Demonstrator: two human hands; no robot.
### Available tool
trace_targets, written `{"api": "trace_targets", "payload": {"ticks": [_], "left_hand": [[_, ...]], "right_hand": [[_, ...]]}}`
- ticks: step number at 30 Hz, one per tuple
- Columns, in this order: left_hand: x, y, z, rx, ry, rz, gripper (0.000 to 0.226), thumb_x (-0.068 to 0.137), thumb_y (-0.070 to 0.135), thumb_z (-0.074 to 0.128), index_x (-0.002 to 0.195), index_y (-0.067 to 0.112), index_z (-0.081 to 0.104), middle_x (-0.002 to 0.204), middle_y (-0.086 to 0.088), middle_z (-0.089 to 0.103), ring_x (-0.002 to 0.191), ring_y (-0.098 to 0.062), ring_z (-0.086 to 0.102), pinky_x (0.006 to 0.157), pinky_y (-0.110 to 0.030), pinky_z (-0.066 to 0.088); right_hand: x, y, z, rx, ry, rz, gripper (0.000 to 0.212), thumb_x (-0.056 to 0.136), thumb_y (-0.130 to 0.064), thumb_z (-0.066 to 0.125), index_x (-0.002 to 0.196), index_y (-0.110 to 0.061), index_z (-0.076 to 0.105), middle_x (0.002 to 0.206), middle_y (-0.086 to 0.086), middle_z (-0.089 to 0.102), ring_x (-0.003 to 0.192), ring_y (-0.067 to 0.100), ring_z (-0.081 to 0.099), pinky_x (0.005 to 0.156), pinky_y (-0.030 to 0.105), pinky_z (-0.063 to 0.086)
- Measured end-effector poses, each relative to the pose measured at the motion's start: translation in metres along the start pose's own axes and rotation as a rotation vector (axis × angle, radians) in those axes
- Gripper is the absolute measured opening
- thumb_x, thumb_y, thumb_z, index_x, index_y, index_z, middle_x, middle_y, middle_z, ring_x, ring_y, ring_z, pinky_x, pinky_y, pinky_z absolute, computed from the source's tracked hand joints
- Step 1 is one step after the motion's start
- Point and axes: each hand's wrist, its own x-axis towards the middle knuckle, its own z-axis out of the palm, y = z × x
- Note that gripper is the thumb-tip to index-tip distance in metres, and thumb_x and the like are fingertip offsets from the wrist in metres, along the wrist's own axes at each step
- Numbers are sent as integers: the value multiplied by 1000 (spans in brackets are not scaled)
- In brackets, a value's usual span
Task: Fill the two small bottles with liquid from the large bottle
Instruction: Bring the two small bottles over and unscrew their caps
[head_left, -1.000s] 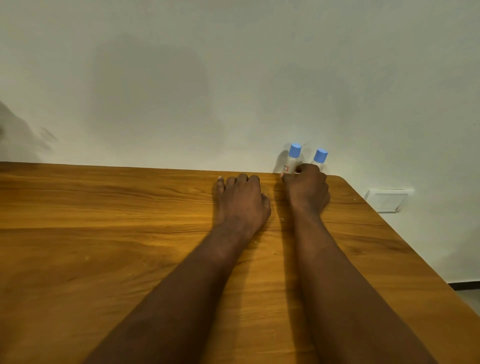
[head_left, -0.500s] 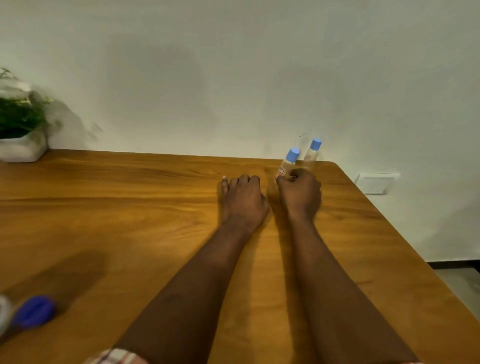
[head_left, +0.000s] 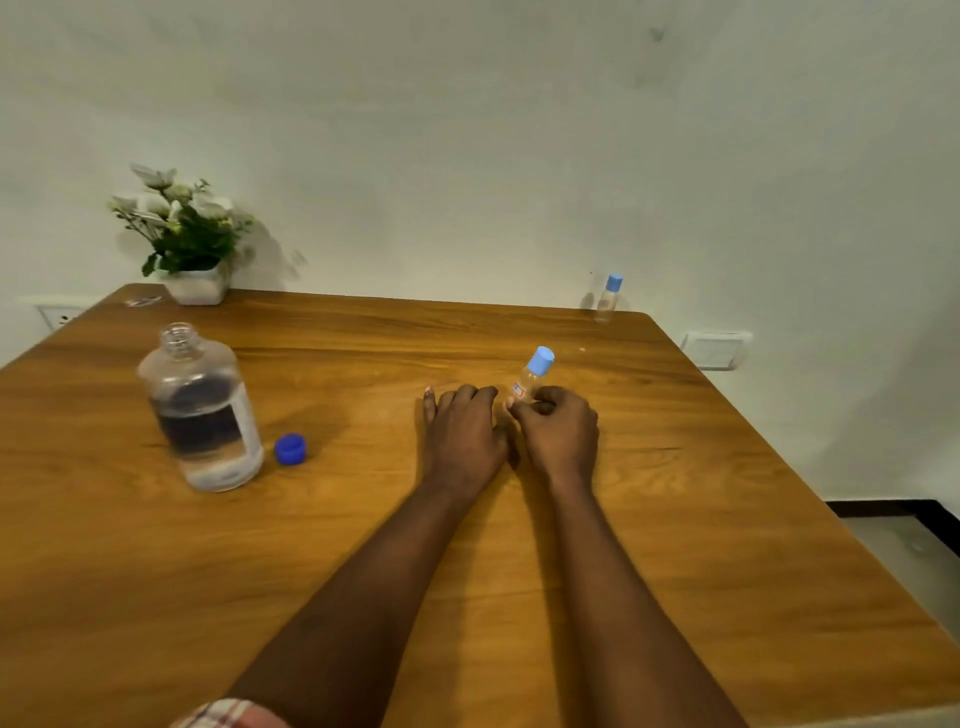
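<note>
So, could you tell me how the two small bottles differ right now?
The near bottle is pinched by the right hand and tilted; the far bottle stands upright, untouched. The near bottle is mid-table; the far bottle sits at the back edge of the table by the wall. Both are clear and blue-capped.

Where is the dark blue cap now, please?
In the head view, the dark blue cap lies on the table, just right of the large bottle and left of the left hand.
</note>
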Motion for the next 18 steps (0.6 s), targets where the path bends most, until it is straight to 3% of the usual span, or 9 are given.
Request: {"api": "trace_targets", "payload": {"ticks": [3,9,14,18], "left_hand": [[-19,-10,-14,1,24,-5,43,93,32,50,135,22,51,129,0,57,125,-20,47,118,-47,8],[-41,-31,-37,-4,47,-18,45,90,34,55,134,24,51,128,2,58,124,-18,48,118,-47,7],[-50,-42,-49,-17,61,-27,38,91,35,54,127,24,56,121,3,61,120,-18,50,117,-46,4],[-51,-46,-54,18,59,-11,36,89,37,55,123,26,58,118,5,61,118,-16,51,117,-45,1]], "right_hand": [[-23,-6,0,35,-28,-20,32,72,-37,77,99,-19,74,89,-3,75,83,16,70,74,35,55],[-53,-16,4,129,-125,-69,35,73,-32,80,101,-12,74,84,-3,75,74,4,68,67,24,52],[-63,-21,12,214,-220,-75,30,71,-28,82,95,-11,74,75,-3,74,69,7,71,70,35,59],[-65,-24,11,282,-265,-89,24,72,-22,83,90,-9,74,72,0,74,66,10,71,64,29,57]]}}
